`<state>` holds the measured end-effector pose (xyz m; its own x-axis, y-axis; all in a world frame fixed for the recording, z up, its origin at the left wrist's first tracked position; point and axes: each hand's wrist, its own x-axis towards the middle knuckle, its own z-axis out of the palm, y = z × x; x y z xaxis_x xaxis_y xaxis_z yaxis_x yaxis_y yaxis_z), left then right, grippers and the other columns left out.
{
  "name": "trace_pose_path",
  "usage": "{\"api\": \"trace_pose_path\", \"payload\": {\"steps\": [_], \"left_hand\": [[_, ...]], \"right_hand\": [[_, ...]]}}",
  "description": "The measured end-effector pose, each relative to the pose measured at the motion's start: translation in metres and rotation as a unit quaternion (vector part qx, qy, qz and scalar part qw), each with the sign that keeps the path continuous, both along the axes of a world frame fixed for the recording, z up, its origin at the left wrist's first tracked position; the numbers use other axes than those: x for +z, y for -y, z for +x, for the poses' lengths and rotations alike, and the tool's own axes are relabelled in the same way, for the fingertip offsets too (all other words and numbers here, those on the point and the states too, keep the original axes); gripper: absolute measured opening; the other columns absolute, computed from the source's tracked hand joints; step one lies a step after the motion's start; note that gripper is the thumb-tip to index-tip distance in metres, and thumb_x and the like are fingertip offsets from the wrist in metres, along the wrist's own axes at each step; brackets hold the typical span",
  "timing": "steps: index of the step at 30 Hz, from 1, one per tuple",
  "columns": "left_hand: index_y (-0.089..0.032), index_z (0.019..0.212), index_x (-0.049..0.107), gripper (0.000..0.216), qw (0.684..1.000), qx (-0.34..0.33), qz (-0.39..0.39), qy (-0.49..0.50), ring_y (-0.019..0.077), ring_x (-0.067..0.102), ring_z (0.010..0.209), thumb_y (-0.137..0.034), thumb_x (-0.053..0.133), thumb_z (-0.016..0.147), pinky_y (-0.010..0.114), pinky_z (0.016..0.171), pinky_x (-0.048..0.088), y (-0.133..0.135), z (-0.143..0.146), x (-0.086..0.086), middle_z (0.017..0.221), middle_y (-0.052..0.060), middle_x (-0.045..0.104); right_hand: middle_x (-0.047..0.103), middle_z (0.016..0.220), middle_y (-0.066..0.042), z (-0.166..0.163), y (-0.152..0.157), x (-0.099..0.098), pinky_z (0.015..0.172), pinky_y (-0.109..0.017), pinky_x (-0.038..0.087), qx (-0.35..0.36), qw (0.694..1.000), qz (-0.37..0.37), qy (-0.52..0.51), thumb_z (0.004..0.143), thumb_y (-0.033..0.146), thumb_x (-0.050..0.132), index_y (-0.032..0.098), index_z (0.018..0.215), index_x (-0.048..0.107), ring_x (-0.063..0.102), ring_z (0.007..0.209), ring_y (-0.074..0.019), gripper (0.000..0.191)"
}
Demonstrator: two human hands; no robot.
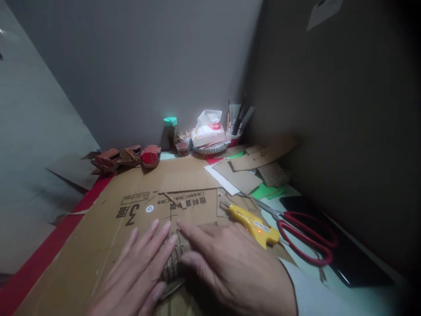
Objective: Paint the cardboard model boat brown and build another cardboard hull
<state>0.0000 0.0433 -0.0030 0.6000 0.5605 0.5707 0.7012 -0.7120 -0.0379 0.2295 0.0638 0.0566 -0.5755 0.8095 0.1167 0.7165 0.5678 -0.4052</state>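
Left hand point(140, 270) lies unclenched; right hand point(232, 259), grip unclear, touches the corrugated cardboard point(170, 267).

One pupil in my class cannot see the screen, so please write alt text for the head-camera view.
A person's left hand and right hand meet over a small corrugated cardboard piece on a large printed cardboard sheet. To the right lie a yellow glue gun and red-handled scissors; a tissue pack sits behind.

cardboard piece point(171, 265): ridged, matt; glue gun point(251, 223): plastic; scissor blades point(268, 208): metal
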Motion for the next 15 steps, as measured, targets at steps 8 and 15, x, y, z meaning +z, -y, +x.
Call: {"api": "trace_pose_path", "payload": {"steps": [8,15], "left_hand": [[-0.02,0.158,0.026,0.064,0.999,-0.025,-0.017,0.016,0.0198,0.033,0.148,-0.006,0.041,0.097,0.038,0.128,0.016,0.004,-0.009,-0.001,0.168,-0.004,0.026],[-0.019,0.158,0.027,0.067,0.999,-0.016,0.003,0.027,0.0186,0.037,0.145,-0.001,0.041,0.095,0.035,0.128,0.02,0.008,-0.009,-0.008,0.166,-0.005,0.029]], "right_hand": [[0.071,0.119,-0.012,0.01,-0.007,0.003,0.098,-0.04,0.046,0.045,0.981,0.139,-0.127,0.105,0.026,0.043,0.012,0.116,0.065,0.06,0.11,-0.0251,0.028],[0.049,0.154,-0.018,-0.007,0.003,-0.029,0.121,-0.05,0.028,0.112,0.983,0.137,-0.041,0.107,0.034,0.04,0.004,0.149,0.041,0.043,0.142,-0.031,0.052]]}}
